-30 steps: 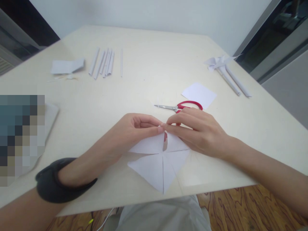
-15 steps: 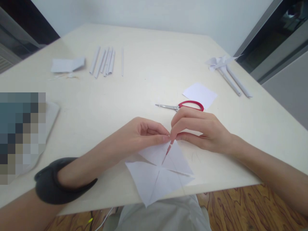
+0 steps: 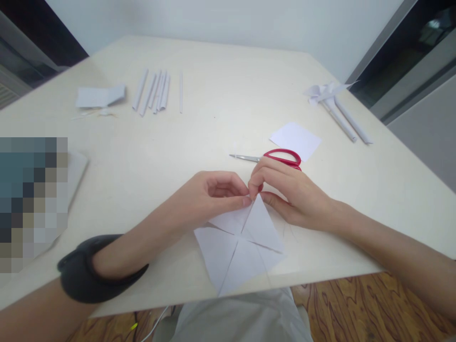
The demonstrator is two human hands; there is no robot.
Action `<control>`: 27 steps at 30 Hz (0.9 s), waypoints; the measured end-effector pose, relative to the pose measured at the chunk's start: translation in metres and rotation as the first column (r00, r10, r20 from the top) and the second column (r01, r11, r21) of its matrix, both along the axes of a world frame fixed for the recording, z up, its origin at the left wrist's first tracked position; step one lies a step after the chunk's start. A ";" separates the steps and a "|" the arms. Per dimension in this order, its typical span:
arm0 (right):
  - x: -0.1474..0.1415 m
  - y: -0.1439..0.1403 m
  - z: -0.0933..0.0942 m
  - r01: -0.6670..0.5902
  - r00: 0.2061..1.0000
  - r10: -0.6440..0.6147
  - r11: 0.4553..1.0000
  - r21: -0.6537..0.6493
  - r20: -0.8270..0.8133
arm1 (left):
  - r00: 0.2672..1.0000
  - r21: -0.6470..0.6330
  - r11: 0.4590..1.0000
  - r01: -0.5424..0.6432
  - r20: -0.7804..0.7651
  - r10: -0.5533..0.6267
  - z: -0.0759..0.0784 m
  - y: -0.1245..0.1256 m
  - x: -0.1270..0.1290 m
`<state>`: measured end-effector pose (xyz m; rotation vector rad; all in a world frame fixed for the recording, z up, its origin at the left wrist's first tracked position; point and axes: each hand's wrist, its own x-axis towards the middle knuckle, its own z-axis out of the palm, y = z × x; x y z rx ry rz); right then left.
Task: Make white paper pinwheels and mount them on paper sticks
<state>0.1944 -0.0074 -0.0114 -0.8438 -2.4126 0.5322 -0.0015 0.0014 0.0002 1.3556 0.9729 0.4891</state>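
Slit paper (image 3: 247, 254): spread at the worktop's (image 3: 160, 156) near edge.
Left hand (image 3: 210, 202): the paper's far corner is pinched.
Right hand (image 3: 295, 192): bunched beside that corner; grip cannot be told.
Care: tearing is best avoided by light pressure.

The slit paper (image 3: 249, 256) is white, the scissors' handles (image 3: 298, 157) red, the floor (image 3: 345, 306) grained brown.

black wristband (image 3: 83, 282), wide, curved | forearms (image 3: 370, 232) bare | trousers (image 3: 235, 318) pale grey
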 end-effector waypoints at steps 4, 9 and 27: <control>-0.006 -0.003 -0.002 0.079 0.988 -0.090 0.993 -0.089 -0.125 | 1.000 0.072 0.997 -0.010 0.024 0.008 0.000 -0.001 -0.003; -0.010 -0.006 -0.004 0.149 0.962 -0.184 0.973 -0.175 -0.202 | 0.998 0.186 0.982 -0.033 -0.046 0.042 -0.001 -0.003 -0.004; -0.009 -0.005 -0.007 0.137 0.941 -0.147 0.989 -0.053 -0.304 | 0.999 0.042 0.999 -0.032 0.006 0.031 -0.003 -0.002 -0.006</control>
